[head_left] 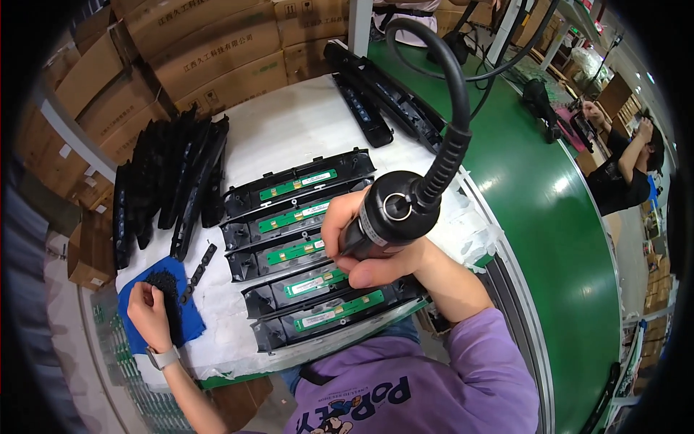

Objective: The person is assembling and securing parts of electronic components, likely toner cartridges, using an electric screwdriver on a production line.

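My right hand [387, 266] is wrapped round a black corded electric screwdriver [396, 206], held above a row of black plastic housings [244, 201]. Each of the several housings carries a long green circuit board [338, 309] with a white label. The screwdriver's tip is hidden below its body and my fingers. At the left, my left hand [150, 317] has thumb and fingertips pinched together at a heap of tiny black screws [165, 281] on a blue cloth [190, 320]. Whatever lies between those fingertips is too small to make out.
A black segmented strip [199, 273] lies beside the cloth. Black housings [177, 173] are piled at the left of the white tabletop [271, 119], and more housings [369, 108] lie at the back right. Cardboard boxes [224, 61] stand behind. The screwdriver's cable [457, 94] loops overhead.
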Demonstrator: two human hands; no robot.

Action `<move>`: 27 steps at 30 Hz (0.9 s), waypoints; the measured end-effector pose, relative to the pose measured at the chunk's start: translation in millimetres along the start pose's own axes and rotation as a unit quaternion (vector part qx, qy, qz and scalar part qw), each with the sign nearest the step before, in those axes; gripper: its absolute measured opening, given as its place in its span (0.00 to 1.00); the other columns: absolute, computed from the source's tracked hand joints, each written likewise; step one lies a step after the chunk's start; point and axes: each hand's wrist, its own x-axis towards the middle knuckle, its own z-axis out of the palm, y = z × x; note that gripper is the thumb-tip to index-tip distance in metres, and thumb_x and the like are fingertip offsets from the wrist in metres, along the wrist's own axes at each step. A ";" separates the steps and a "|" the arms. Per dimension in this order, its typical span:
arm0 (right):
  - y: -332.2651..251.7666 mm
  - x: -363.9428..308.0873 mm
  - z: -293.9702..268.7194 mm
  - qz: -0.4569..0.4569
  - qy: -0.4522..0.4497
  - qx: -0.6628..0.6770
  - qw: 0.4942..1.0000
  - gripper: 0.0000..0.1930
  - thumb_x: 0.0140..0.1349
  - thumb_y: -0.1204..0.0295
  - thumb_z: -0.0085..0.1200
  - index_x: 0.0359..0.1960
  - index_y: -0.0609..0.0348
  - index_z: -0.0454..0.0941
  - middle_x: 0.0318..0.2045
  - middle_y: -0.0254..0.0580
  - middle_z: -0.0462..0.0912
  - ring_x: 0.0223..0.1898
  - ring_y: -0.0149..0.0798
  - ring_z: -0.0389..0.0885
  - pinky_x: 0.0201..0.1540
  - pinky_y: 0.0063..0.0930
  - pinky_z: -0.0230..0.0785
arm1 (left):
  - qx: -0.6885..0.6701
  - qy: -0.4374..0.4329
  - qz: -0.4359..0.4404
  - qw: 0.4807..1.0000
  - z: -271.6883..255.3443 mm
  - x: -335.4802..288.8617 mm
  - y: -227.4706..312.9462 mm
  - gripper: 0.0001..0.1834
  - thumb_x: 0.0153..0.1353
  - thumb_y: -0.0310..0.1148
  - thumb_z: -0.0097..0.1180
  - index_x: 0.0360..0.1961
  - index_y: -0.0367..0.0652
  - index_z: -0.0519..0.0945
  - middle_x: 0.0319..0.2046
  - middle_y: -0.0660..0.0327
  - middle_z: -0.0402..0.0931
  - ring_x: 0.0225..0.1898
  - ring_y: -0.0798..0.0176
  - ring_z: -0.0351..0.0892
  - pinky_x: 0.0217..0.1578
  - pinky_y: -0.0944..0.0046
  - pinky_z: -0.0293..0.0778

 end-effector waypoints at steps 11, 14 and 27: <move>0.1 -5.0 -5.3 0.018 0.008 0.021 1.000 0.19 0.44 0.68 0.68 0.32 0.66 0.73 0.21 0.36 0.75 0.20 0.24 0.73 0.22 0.16 0.64 | -0.513 -0.069 -0.201 0.831 12.5 4.9 13.7 0.05 0.64 0.28 0.51 0.32 0.39 0.74 0.33 0.61 0.79 0.28 0.74 0.76 0.30 0.76 0.73; -1.5 -1.2 1.3 0.028 0.010 0.029 0.999 0.19 0.44 0.68 0.68 0.32 0.66 0.73 0.21 0.36 0.75 0.20 0.24 0.73 0.22 0.16 0.64 | -0.595 -0.090 -0.232 0.764 13.8 3.8 16.2 0.04 0.63 0.29 0.52 0.33 0.40 0.75 0.34 0.60 0.79 0.29 0.74 0.77 0.32 0.76 0.75; -2.0 -6.5 -2.2 0.060 0.055 0.107 0.991 0.21 0.43 0.68 0.70 0.32 0.68 0.71 0.18 0.36 0.73 0.18 0.25 0.70 0.20 0.17 0.63 | -0.677 -0.259 -0.233 0.649 43.8 12.8 100.3 0.03 0.60 0.23 0.53 0.30 0.39 0.73 0.33 0.58 0.77 0.26 0.75 0.76 0.30 0.78 0.75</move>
